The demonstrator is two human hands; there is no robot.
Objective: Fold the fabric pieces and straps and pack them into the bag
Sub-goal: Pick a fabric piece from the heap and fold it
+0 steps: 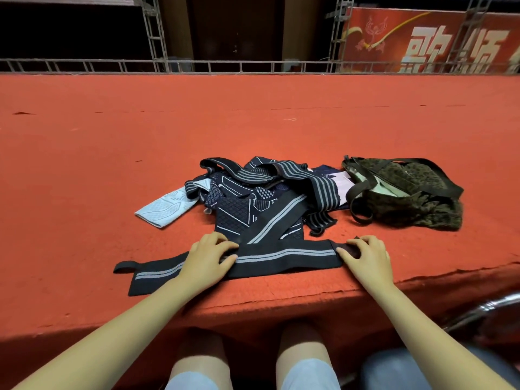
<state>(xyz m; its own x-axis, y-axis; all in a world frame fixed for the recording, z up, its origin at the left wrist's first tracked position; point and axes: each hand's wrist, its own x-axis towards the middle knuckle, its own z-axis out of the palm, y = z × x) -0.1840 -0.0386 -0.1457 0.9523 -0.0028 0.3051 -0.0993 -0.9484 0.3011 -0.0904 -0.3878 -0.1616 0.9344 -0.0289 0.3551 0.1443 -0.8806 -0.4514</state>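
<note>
Red carpet (pixel 112 164): two hands on one strap (pixel 281 256), one bag (pixel 405 192).

red fabric banner (pixel 430 40) behind metal truss railing (pixel 253 66), upper right | large pale Chinese characters, first reads "歌", second looks like "颂", partly blocked by truss | third character cut at frame edge, unreadable | no other text legible
</note>
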